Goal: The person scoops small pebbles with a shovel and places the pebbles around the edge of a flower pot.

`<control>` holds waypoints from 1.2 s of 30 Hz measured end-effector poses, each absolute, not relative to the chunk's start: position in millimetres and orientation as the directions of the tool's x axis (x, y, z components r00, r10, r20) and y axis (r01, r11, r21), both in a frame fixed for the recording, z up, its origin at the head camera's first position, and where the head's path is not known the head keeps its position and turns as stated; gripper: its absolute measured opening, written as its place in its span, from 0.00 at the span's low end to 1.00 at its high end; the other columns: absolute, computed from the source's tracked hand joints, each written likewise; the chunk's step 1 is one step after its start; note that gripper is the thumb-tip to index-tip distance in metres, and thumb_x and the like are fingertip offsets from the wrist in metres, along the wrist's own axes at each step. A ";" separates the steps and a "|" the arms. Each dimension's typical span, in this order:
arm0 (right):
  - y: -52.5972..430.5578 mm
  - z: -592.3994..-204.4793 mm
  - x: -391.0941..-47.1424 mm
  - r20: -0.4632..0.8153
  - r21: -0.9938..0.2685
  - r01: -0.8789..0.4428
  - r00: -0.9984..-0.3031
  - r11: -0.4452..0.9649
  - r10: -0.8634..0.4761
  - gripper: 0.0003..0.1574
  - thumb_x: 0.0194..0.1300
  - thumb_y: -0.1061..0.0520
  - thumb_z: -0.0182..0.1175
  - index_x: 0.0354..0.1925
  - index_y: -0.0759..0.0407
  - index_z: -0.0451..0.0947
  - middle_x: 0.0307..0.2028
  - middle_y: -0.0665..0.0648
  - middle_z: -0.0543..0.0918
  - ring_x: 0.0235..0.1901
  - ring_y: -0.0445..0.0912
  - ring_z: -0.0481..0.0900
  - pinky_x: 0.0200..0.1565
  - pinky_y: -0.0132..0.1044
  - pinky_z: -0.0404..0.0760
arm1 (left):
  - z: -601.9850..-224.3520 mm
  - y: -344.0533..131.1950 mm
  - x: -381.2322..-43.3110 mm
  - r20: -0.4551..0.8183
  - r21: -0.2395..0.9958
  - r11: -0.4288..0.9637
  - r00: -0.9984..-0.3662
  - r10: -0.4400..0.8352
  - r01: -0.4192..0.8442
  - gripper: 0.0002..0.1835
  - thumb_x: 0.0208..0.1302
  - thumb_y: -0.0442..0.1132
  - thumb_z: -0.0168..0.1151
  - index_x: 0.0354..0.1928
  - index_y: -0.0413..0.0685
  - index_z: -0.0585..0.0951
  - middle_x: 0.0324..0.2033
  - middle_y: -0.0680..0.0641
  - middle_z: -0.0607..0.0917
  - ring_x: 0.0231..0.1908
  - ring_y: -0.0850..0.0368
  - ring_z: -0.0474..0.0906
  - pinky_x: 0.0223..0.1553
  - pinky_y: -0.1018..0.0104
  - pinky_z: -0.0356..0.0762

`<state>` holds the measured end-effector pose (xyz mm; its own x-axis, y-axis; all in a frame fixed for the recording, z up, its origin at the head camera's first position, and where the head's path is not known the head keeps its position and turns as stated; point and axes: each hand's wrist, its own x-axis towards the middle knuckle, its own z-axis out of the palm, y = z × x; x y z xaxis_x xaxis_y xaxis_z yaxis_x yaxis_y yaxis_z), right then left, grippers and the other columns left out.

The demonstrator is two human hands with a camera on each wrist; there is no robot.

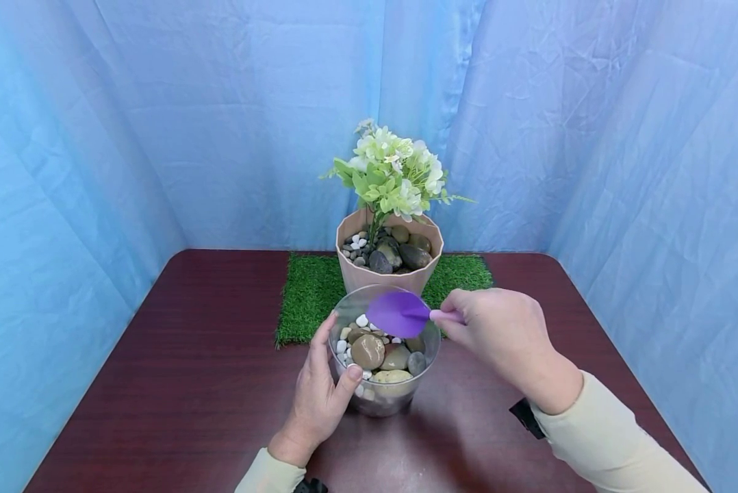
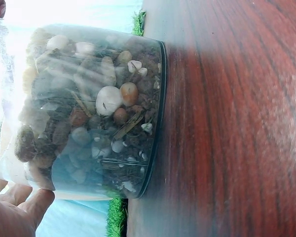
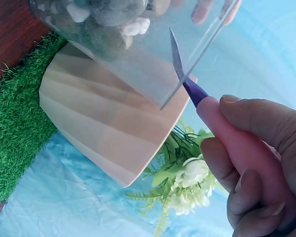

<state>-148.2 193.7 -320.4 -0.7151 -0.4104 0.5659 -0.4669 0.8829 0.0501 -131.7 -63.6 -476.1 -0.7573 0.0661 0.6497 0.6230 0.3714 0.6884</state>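
A clear plastic container (image 1: 383, 409) full of stones (image 1: 367, 352) stands at the middle of the table. My left hand (image 1: 317, 392) grips its left side, thumb over the near rim and fingers along the outer wall. The right hand (image 1: 498, 332) holds a small garden trowel by its pink handle (image 3: 237, 140), fingers curled round it. The trowel's purple blade (image 1: 400, 314) reaches over the rim, above the stones. In the left wrist view, pebbles (image 2: 108, 100) and bits of debris show through the container's wall. The right wrist view shows the blade edge-on inside the rim, apart from the stones.
Behind the container, a pinkish pot (image 1: 389, 282) with stones and an artificial plant with white flowers (image 1: 400, 171) stands on a green turf mat (image 1: 310, 301). The dark red wooden table (image 1: 178, 383) is surrounded by light blue curtains (image 1: 252, 123).
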 end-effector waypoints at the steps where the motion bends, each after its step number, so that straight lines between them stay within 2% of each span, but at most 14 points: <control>1: 193.5 -321.6 -148.7 0.578 0.068 -0.475 -0.698 0.878 -0.423 0.07 0.51 0.43 0.72 0.24 0.38 0.84 0.15 0.38 0.79 0.12 0.34 0.69 0.10 0.33 0.56 | -476.2 -63.6 -131.8 0.651 0.687 0.371 -0.756 0.066 0.624 0.42 0.67 0.54 0.56 0.74 0.43 0.52 0.70 0.42 0.63 0.68 0.47 0.61 0.68 0.66 0.56; 6: 192.7 -326.0 -150.9 0.629 0.145 -0.501 -0.619 0.853 -0.470 0.08 0.50 0.44 0.73 0.23 0.40 0.83 0.13 0.40 0.78 0.11 0.37 0.68 0.10 0.32 0.54 | -476.7 -63.3 -132.2 0.656 0.685 0.368 -0.752 0.064 0.628 0.42 0.67 0.54 0.56 0.74 0.43 0.52 0.70 0.41 0.63 0.67 0.45 0.63 0.68 0.66 0.56; 15: 190.6 -330.3 -153.5 0.636 0.200 -0.542 -0.562 0.816 -0.529 0.12 0.49 0.48 0.74 0.19 0.43 0.79 0.11 0.40 0.69 0.11 0.40 0.64 0.10 0.33 0.52 | -476.4 -63.1 -132.2 0.661 0.684 0.357 -0.747 0.063 0.636 0.41 0.67 0.53 0.57 0.74 0.42 0.52 0.69 0.40 0.64 0.66 0.40 0.64 0.68 0.66 0.56; 20: 189.7 -332.5 -155.6 0.625 0.209 -0.545 -0.564 0.812 -0.539 0.18 0.48 0.49 0.74 0.16 0.44 0.73 0.10 0.41 0.64 0.10 0.42 0.63 0.10 0.34 0.51 | -476.1 -63.0 -132.3 0.657 0.689 0.352 -0.751 0.065 0.633 0.41 0.66 0.51 0.58 0.74 0.43 0.52 0.69 0.41 0.64 0.66 0.40 0.64 0.68 0.66 0.57; 27: 188.1 -334.9 -157.5 0.581 0.219 -0.534 -0.601 0.817 -0.549 0.24 0.47 0.47 0.75 0.14 0.44 0.67 0.10 0.41 0.60 0.10 0.43 0.62 0.10 0.35 0.52 | -475.5 -63.1 -132.2 0.653 0.692 0.353 -0.755 0.066 0.630 0.43 0.61 0.42 0.62 0.74 0.43 0.52 0.69 0.42 0.64 0.66 0.41 0.64 0.68 0.66 0.57; 31: 187.5 -334.1 -157.5 0.565 0.212 -0.534 -0.616 0.818 -0.549 0.23 0.46 0.46 0.76 0.14 0.44 0.68 0.09 0.40 0.60 0.10 0.42 0.61 0.10 0.35 0.53 | -475.7 -63.2 -132.2 0.653 0.691 0.356 -0.754 0.066 0.630 0.43 0.62 0.44 0.61 0.74 0.44 0.52 0.70 0.42 0.64 0.66 0.42 0.64 0.68 0.66 0.57; 36: 186.3 -332.9 -156.6 0.557 0.175 -0.554 -0.626 0.814 -0.546 0.14 0.44 0.47 0.77 0.19 0.42 0.79 0.12 0.39 0.73 0.10 0.39 0.66 0.10 0.33 0.55 | -476.1 -63.4 -131.9 0.656 0.688 0.360 -0.752 0.063 0.630 0.42 0.64 0.47 0.60 0.74 0.43 0.52 0.70 0.42 0.63 0.67 0.45 0.62 0.68 0.66 0.56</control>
<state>-156.6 186.3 -332.9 -0.6256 -0.5461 0.5572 -0.5541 0.8138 0.1754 -131.9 -63.4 -476.1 -0.7525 0.0635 0.6555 0.6299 0.3602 0.6881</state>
